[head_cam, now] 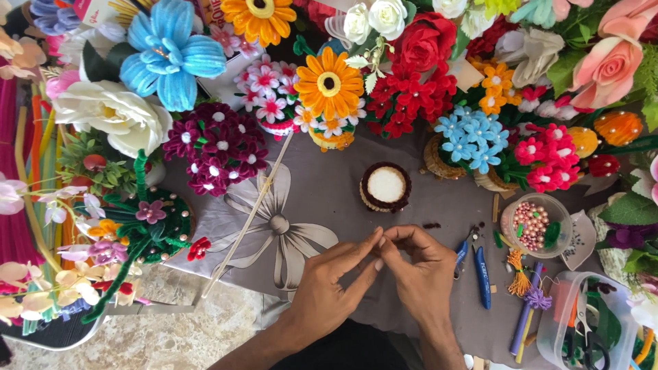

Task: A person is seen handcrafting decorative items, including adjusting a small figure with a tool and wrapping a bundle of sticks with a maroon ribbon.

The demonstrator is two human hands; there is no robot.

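- Grey cloth [322, 199] with a printed flower covers the tabletop where you work, and your two hands meet over it, just in front of you.
- Your left hand [329, 288] and right hand [421, 274] are pinched together at the fingertips [379, 241]; whatever sits between them is too small to make out, so you cannot tell from here what they grip.
- Just beyond your fingertips stands a small round base [385, 186], dark fuzzy rim around a pale flat top, bare of any flower. By that look it is only begun.
- Finished pieces crowd the far side: an orange daisy pot [329, 85], a blue flower cluster [473, 140], a dark maroon bunch [218, 147].
- To your right lie blue-handled pliers [482, 274], untouched, beside a clear cup of pink beads [531, 225].
- A thin wooden stick [250, 216] lies slantwise on the cloth to your left, apart from both hands.
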